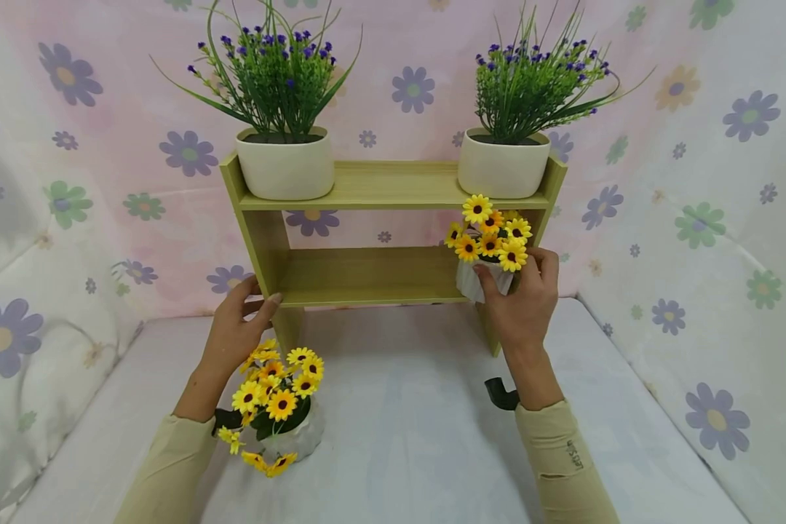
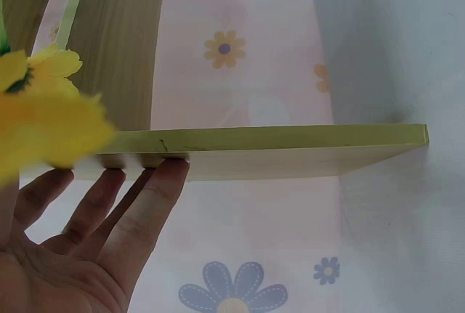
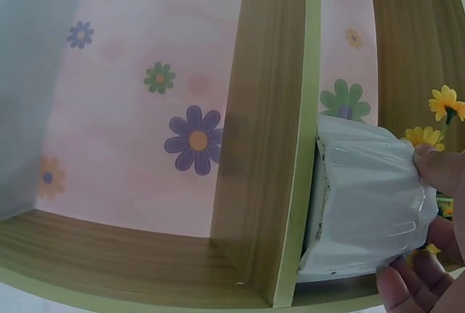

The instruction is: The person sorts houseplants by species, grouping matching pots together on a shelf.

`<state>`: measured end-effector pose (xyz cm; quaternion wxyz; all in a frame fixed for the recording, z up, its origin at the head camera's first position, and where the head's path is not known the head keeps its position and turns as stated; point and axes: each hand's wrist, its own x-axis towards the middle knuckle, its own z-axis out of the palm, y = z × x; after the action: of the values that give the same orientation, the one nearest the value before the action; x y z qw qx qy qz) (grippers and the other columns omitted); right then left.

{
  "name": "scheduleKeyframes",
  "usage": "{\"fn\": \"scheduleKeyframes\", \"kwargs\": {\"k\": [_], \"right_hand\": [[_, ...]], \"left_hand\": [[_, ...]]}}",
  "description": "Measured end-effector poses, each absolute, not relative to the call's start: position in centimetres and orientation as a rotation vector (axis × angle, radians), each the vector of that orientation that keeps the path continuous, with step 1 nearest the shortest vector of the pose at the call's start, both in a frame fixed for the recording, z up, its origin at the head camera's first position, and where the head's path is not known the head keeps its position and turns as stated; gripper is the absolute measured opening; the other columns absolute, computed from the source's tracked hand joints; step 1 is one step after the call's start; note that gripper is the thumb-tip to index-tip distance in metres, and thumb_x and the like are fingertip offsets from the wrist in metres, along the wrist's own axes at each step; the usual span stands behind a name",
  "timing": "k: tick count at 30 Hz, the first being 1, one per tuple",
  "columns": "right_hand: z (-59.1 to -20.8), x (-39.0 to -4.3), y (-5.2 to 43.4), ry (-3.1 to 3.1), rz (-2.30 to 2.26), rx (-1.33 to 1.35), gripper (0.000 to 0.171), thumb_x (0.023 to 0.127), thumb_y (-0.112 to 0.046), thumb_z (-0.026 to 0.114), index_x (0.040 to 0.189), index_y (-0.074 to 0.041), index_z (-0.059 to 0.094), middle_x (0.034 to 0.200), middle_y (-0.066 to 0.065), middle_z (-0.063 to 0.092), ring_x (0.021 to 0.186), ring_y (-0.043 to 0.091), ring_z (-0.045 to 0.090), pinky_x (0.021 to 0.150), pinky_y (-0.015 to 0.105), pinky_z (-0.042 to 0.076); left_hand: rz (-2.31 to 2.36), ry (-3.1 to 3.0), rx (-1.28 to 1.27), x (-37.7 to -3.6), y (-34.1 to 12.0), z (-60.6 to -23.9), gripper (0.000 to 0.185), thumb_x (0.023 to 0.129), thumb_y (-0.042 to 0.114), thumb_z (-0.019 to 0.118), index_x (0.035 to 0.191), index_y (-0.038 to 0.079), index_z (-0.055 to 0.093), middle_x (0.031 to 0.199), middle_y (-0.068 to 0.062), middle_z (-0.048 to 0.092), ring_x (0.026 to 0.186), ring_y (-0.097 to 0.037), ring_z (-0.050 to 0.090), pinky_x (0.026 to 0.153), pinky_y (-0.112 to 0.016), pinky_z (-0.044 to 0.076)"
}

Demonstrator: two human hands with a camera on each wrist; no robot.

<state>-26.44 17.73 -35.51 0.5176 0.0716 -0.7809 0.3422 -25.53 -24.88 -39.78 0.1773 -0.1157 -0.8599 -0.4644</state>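
Observation:
A small two-tier wooden shelf (image 1: 367,276) stands at the back of the table. My left hand (image 1: 233,327) grips its left side panel, thumb at the front edge; in the left wrist view the fingertips press the panel's outer face. My right hand (image 1: 522,302) holds a white fluted pot (image 3: 370,200) of yellow flowers (image 1: 491,236) at the right end of the lower board. The pot is tilted slightly, its base at the board's front edge. Another white pot (image 1: 301,439) of yellow flowers stands on the table beside my left forearm.
Two cream pots with purple-flowered plants stand on the upper board, one left (image 1: 284,169) and one right (image 1: 504,166). A flower-patterned cloth (image 1: 380,87) hangs behind and at both sides. White cloth covers the table (image 1: 399,437). Black straps show at both wrists.

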Motion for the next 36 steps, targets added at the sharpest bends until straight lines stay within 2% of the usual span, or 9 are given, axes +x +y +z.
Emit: {"fn": "scheduleKeyframes", "kwargs": {"k": [2,7,11,14,17,22,27,31,36], "right_hand": [[-35.7,-26.5,17.7,-1.880,0.842,0.152,0.064,0.088,-0.033,0.090,0.135,0.002,0.065,0.116,0.021,0.056,0.110,0.029,0.058,0.090,0.033,0.057],[-36.3,-26.7,17.4,-1.865,0.895,0.108,0.062,0.090,-0.041,0.086,0.129,0.002,0.063,0.093,0.017,0.057,0.079,0.025,0.051,0.065,0.028,0.042],[-36.8,-26.8,16.9,-1.845,0.903,0.102,0.044,0.093,-0.040,0.083,0.101,0.001,0.067,0.072,0.010,0.054,0.063,0.021,0.047,0.055,0.024,0.037],[-37.1,-26.8,16.4,-1.810,0.884,0.151,0.042,0.094,-0.031,0.082,0.078,-0.001,0.057,0.064,0.010,0.050,0.057,0.021,0.046,0.052,0.026,0.035],[-37.4,-27.0,15.8,-1.766,0.873,0.217,0.041,0.094,-0.022,0.080,0.071,-0.004,0.051,0.060,0.009,0.048,0.052,0.020,0.046,0.049,0.027,0.035],[-37.8,-26.7,14.6,-1.755,0.865,0.314,0.039,0.093,-0.016,0.078,0.070,-0.006,0.049,0.059,0.008,0.048,0.050,0.016,0.046,0.045,0.025,0.037],[-38.3,-26.2,13.0,-1.802,0.881,0.456,0.030,0.092,-0.014,0.078,0.076,-0.004,0.055,0.064,0.008,0.052,0.055,0.016,0.048,0.046,0.029,0.041],[-38.8,-25.7,11.6,-1.900,0.914,0.618,0.018,0.092,-0.015,0.077,0.090,-0.003,0.065,0.075,0.007,0.059,0.063,0.017,0.053,0.051,0.031,0.049],[-39.6,-25.0,10.0,-2.023,0.895,0.764,0.023,0.091,-0.018,0.080,0.107,-0.005,0.070,0.089,0.005,0.065,0.071,0.016,0.060,0.058,0.029,0.058]], "left_hand": [[-1.317,-2.434,-0.326,-25.5,-24.9,-39.8,0.063,0.111,0.035,0.058,0.164,0.011,0.037,0.148,-0.024,0.054,0.129,-0.052,0.061,0.083,-0.053,0.064],[-1.318,-2.436,-0.321,-25.5,-25.0,-39.9,0.063,0.111,0.035,0.058,0.165,0.011,0.036,0.149,-0.024,0.053,0.129,-0.052,0.061,0.083,-0.055,0.064],[-1.311,-2.437,-0.319,-25.5,-24.9,-40.0,0.063,0.111,0.035,0.058,0.165,0.011,0.036,0.149,-0.024,0.053,0.130,-0.052,0.060,0.083,-0.056,0.064],[-1.309,-2.436,-0.320,-25.5,-24.9,-39.9,0.063,0.111,0.035,0.058,0.165,0.011,0.036,0.149,-0.024,0.053,0.130,-0.053,0.060,0.083,-0.056,0.064],[-1.313,-2.433,-0.322,-25.4,-24.9,-39.9,0.063,0.111,0.035,0.058,0.165,0.011,0.036,0.149,-0.024,0.053,0.130,-0.053,0.060,0.083,-0.057,0.063],[-1.323,-2.433,-0.323,-25.4,-24.8,-39.8,0.063,0.110,0.035,0.059,0.165,0.011,0.036,0.149,-0.024,0.053,0.130,-0.053,0.060,0.083,-0.058,0.063],[-1.320,-2.438,-0.314,-25.4,-24.8,-39.7,0.064,0.110,0.036,0.059,0.165,0.011,0.036,0.149,-0.024,0.053,0.130,-0.053,0.060,0.084,-0.058,0.063],[-1.314,-2.439,-0.315,-25.4,-24.8,-39.7,0.064,0.110,0.036,0.059,0.165,0.012,0.036,0.149,-0.024,0.053,0.130,-0.052,0.060,0.083,-0.058,0.063],[-1.316,-2.436,-0.324,-25.4,-24.7,-39.7,0.063,0.110,0.036,0.059,0.165,0.013,0.036,0.148,-0.024,0.054,0.129,-0.052,0.061,0.083,-0.058,0.063]]}}
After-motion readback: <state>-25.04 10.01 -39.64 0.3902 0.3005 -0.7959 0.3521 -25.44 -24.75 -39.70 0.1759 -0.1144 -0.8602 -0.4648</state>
